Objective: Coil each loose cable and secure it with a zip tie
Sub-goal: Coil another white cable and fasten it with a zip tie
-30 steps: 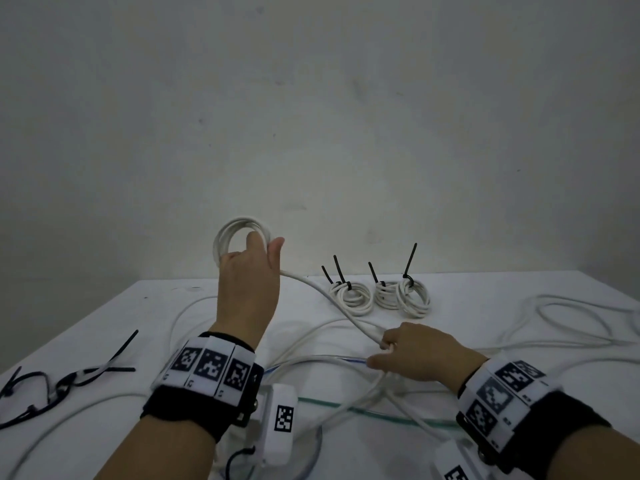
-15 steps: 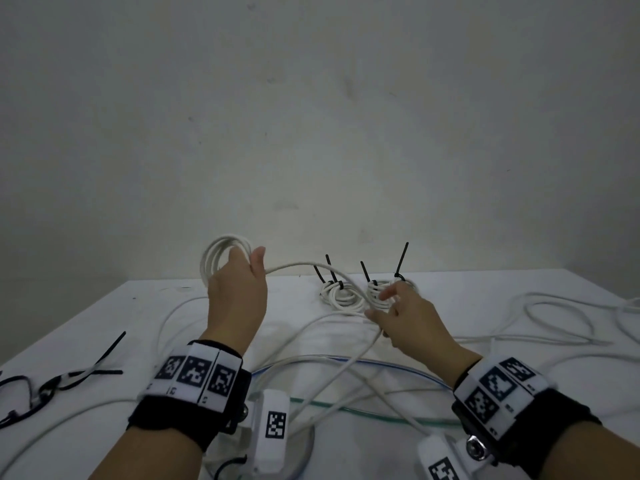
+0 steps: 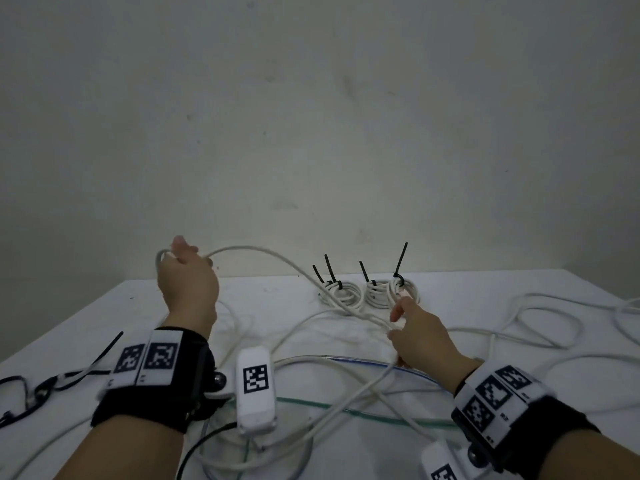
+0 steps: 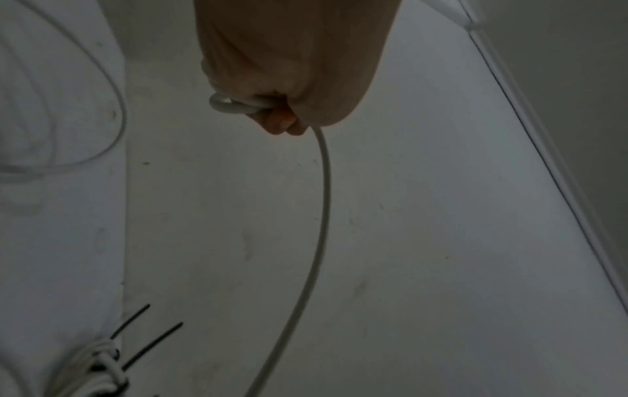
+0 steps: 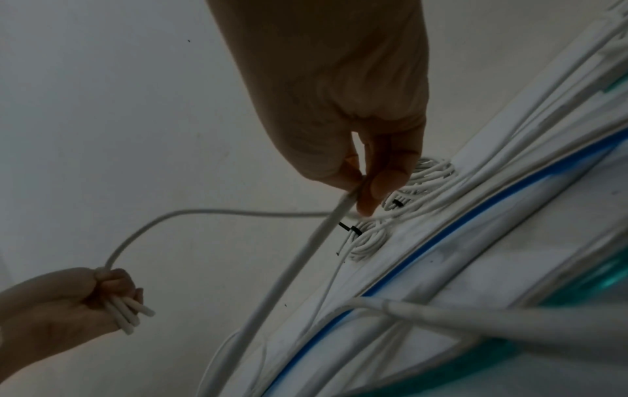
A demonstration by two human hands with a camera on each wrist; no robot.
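My left hand (image 3: 187,275) is raised above the white table (image 3: 485,285) and grips a small coil of white cable (image 3: 161,256), its loops showing below the fist in the right wrist view (image 5: 125,314). From the fist the cable (image 3: 263,252) arcs over to my right hand (image 3: 412,327), which pinches it between thumb and fingers (image 5: 380,185) low over the table. Below the pinch the cable drops to the tabletop. Behind the right hand lie finished cable coils (image 3: 341,292) bound with black zip ties (image 3: 400,261).
Loose white cables (image 3: 540,306) sprawl over the right and near part of the table. Spare black zip ties (image 3: 52,379) lie at the left edge. A clear round dish with a blue and green rim (image 3: 363,414) sits under the cables near me. A wall rises behind the table.
My left hand turned and tilted the coil over, while my right hand swung out toward the tied coils and came back a little, drawing more cable into a high arc between the hands.
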